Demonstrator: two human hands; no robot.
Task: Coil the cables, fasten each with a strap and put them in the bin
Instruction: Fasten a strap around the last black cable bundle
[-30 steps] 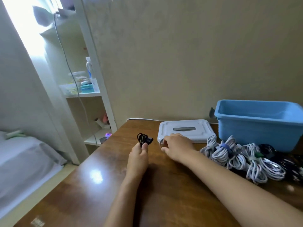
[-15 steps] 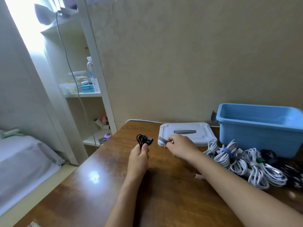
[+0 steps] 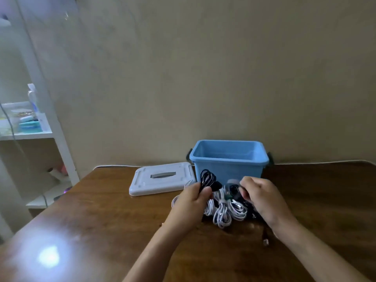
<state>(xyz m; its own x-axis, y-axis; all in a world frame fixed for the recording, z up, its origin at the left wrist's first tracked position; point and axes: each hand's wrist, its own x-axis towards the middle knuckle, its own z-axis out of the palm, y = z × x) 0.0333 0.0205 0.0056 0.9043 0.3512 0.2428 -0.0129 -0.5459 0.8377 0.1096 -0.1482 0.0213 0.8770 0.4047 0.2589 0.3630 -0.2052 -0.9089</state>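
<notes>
Item: small black coiled cable (image 3: 208, 178), upright in the grip of the left hand (image 3: 193, 200), pinched between thumb and fingers in front of the bin's near wall. Right hand (image 3: 261, 195): fingers curled round something small and dark just right of the coil, probably a strap, though motion blur leaves it uncertain. Blue bin (image 3: 227, 159): far centre of the wooden surface (image 3: 101, 210), open; what shows of its inside holds no cables, its floor hidden. White lid (image 3: 162, 180): lying flat to the left of the bin. Pile of coiled white cables (image 3: 223, 210): on the surface between the two hands, several showing coloured straps round the middle, dark cables mixed in at the right side. White shelf unit (image 3: 30, 135): far left, carrying small containers. Status, as judged: coiling largely done, many bundles strapped; the black coil apparently not yet fastened; nothing appears binned. Remaining: strap the held coil, check the dark cables for straps, move every bundle into the bin.
</notes>
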